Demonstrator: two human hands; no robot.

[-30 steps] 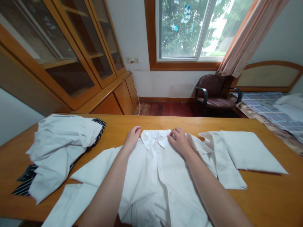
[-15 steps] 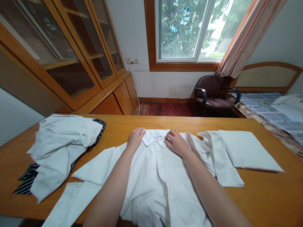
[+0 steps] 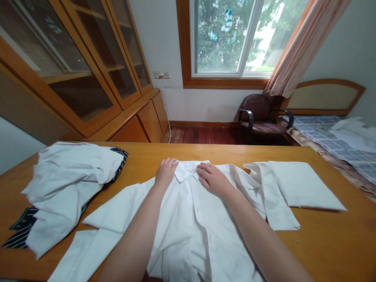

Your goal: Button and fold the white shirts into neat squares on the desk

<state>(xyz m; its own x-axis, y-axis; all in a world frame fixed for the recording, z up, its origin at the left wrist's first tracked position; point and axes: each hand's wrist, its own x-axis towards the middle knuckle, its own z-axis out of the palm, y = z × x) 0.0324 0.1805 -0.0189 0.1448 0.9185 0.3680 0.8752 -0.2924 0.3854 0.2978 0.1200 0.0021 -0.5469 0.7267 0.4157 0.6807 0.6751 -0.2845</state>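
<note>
A white button-up shirt (image 3: 179,231) lies front side up on the wooden table (image 3: 331,243), its collar at the far end and its sleeves out to both sides. At the collar's left end, my left hand (image 3: 165,173) is closed on the cloth, its fingers bent over the edge. My right hand (image 3: 214,179) rests palm down across the collar's right half, fingers stretched out and covering that collar point. The lower hem runs out of view at the near side, and my forearms hide parts of the shirt front.
To the left is a rumpled white garment (image 3: 73,180) with a dark striped piece (image 3: 22,231) under it. A folded white garment (image 3: 302,184) lies right, touching the shirt's sleeve. Beyond the table stand a glass-door cabinet (image 3: 117,103), an armchair (image 3: 258,113) and a bed (image 3: 326,129).
My right hand has slid a little left over the collar, flattening onto it and covering more of the right collar point. My left hand stays at the collar's left end. The view has shifted slightly.
</note>
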